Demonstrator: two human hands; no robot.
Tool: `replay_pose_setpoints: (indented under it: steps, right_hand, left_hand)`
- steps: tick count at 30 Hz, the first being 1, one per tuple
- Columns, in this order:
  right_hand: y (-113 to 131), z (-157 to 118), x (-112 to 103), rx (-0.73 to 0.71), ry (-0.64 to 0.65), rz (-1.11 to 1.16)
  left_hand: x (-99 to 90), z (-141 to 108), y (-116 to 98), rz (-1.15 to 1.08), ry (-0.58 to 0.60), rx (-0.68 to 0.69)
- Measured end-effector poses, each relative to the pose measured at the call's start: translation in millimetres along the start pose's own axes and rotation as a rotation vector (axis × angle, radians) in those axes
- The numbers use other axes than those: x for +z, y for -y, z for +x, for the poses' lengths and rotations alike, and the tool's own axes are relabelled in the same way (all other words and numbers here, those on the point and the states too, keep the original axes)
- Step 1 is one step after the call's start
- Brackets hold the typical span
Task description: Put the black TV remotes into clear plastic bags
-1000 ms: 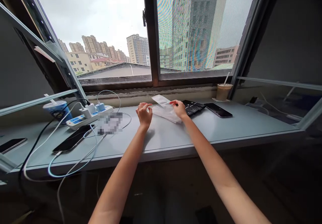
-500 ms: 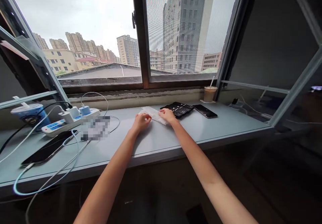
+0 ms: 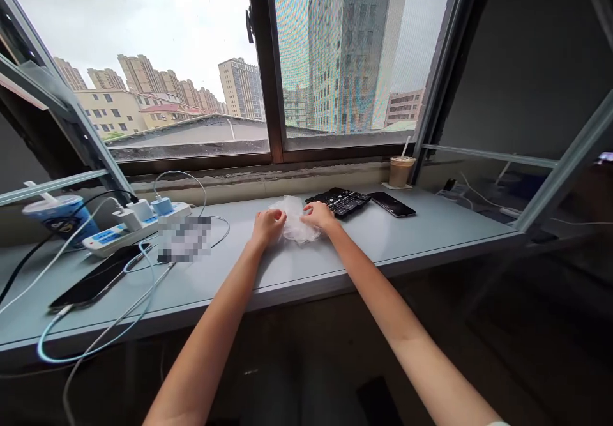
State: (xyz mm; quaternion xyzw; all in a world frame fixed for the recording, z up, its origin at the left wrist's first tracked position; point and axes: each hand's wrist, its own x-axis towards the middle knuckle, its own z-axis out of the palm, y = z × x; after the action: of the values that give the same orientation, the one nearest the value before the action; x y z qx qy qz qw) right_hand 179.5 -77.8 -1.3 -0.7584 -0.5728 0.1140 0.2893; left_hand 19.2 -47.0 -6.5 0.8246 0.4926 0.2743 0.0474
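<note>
Between my hands on the grey tabletop (image 3: 335, 253) is a crumpled, see-through plastic bag (image 3: 297, 225). My left hand (image 3: 269, 227) pinches its left edge with thumb and fingers. From the other side, my right hand (image 3: 320, 215) is closed on the bag's right part. Just behind and to the right of my right hand lie black pieces with rows of keys, like keyboard or keypad parts (image 3: 342, 202). I cannot make out anything inside the bag.
A black phone (image 3: 393, 204) and an iced drink cup (image 3: 401, 170) are at the right. On the left are a power strip (image 3: 112, 237) with chargers, a charging phone (image 3: 96, 282), a blue cup (image 3: 60, 212), a blurred-out item (image 3: 186, 237) and loose cables (image 3: 148, 298). The table's front edge is near my forearms.
The bag, flatter and slanting under my right hand before, is now bunched up and spread wider between both hands. My left hand has taken hold of its left side. The view has shifted slightly.
</note>
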Motion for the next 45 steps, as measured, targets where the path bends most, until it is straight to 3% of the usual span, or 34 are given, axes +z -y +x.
replay_pose_setpoints:
  steps: [6, 13, 16, 20, 24, 27, 31, 39, 45]
  right_hand:
    - [-1.8, 1.8, 7.8, -0.114, 0.006, 0.166]
    - [-6.0, 11.7, 15.1, -0.126, 0.028, 0.465]
    - [-5.9, 14.2, 16.7, -0.115, 0.027, 0.644]
    - [-2.6, 11.0, 13.9, -0.095, 0.103, 0.813]
    - [3.8, 1.6, 7.4, -0.094, 0.222, 0.757]
    - [7.7, -3.5, 4.4, -0.088, 0.218, 0.745]
    - [8.2, -3.1, 4.3, -0.073, 0.183, 0.771]
    - [6.4, 0.5, 3.6, -0.058, 0.052, 0.710]
    - [7.3, 0.5, 14.8, -0.118, 0.171, 0.555]
  left_hand:
    - [-0.4, 0.3, -0.7, -0.038, -0.025, -0.140]
    - [-3.7, -1.5, 2.7, 0.062, -0.092, -0.372]
    - [-5.7, -1.0, 3.3, 0.093, -0.038, -0.407]
    - [-4.0, 1.6, 5.4, -0.044, -0.012, -0.356]
    - [0.8, 4.8, 8.8, -0.208, -0.102, -0.251]
    - [2.7, 6.5, 10.7, -0.278, -0.142, -0.223]
    - [1.9, 6.7, 10.0, -0.330, -0.095, -0.222]
    - [-1.8, 3.6, 6.9, -0.188, -0.035, -0.295]
    - [-2.5, 2.9, 8.7, -0.130, -0.028, -0.319]
